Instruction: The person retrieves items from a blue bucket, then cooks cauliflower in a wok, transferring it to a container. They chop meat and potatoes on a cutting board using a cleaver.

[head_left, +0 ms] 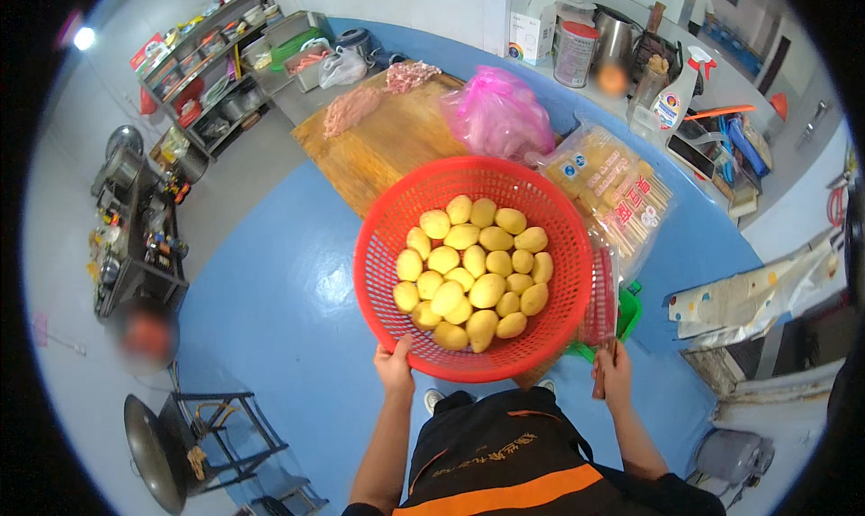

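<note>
A large red plastic basket (382,343) full of peeled yellow potatoes (486,291) fills the middle of the view. My left hand (394,367) grips its rim at the lower left, thumb on top. At the basket's right, my right hand (613,371) is closed around the wooden handle of a cleaver (612,293), its blade pointing away from me. Beyond the basket lies a wooden cutting board (365,154) with minced meat (351,110) and a second heap of chopped meat (411,76). A pink plastic bag (500,117) sits at the board's right side.
A clear printed package with sticks (608,191) lies right of the pink bag. Behind it, a ledge holds a spray bottle (676,97), a kettle (613,39) and a phone (690,156). A green basket (630,313) is partly hidden beside the cleaver. A wok (154,452) stands at lower left.
</note>
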`<state>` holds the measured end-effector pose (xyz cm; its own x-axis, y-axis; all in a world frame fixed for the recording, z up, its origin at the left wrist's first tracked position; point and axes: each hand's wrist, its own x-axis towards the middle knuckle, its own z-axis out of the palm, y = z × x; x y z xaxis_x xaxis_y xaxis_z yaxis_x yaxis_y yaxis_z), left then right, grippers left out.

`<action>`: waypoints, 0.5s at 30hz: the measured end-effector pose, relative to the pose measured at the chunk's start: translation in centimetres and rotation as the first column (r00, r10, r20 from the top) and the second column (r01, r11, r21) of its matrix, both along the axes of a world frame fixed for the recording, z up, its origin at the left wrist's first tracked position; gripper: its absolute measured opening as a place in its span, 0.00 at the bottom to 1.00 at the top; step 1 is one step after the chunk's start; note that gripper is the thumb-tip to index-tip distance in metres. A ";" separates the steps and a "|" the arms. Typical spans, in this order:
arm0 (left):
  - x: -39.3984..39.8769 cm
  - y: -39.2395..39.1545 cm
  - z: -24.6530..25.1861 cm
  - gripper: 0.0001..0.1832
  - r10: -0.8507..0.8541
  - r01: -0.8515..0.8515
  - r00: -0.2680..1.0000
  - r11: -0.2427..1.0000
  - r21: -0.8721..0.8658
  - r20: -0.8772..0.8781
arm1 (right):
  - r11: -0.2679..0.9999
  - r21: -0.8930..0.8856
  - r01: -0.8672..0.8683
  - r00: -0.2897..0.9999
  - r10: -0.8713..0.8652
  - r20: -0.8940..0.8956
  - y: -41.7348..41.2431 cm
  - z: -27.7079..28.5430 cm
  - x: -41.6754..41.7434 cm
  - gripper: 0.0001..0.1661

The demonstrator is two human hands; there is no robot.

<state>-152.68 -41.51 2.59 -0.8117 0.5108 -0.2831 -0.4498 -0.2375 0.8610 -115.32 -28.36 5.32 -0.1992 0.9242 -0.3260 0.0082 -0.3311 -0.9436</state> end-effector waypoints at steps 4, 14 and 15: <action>-4.6 2.5 2.9 0.13 0.054 -0.053 0.998 0.992 0.113 -0.012 | 0.980 -0.079 0.183 0.961 -0.196 -0.197 -1.4 2.1 -7.5 0.13; -26.7 8.8 15.0 0.06 -0.137 0.164 0.969 0.979 0.119 -0.207 | 0.977 -0.133 0.165 0.962 -0.190 -0.198 -2.6 2.4 -22.6 0.21; -30.4 10.0 14.9 0.05 -0.149 0.166 0.974 0.982 0.091 -0.168 | 0.977 -0.148 0.152 0.960 -0.181 -0.214 -2.0 2.3 -24.0 0.22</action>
<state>-183.13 -31.53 17.52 -0.7490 0.6557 -0.0948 -0.3473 -0.2667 0.8990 -139.36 -30.37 7.63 -0.1279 0.9036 -0.4089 -0.2648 -0.4284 -0.8639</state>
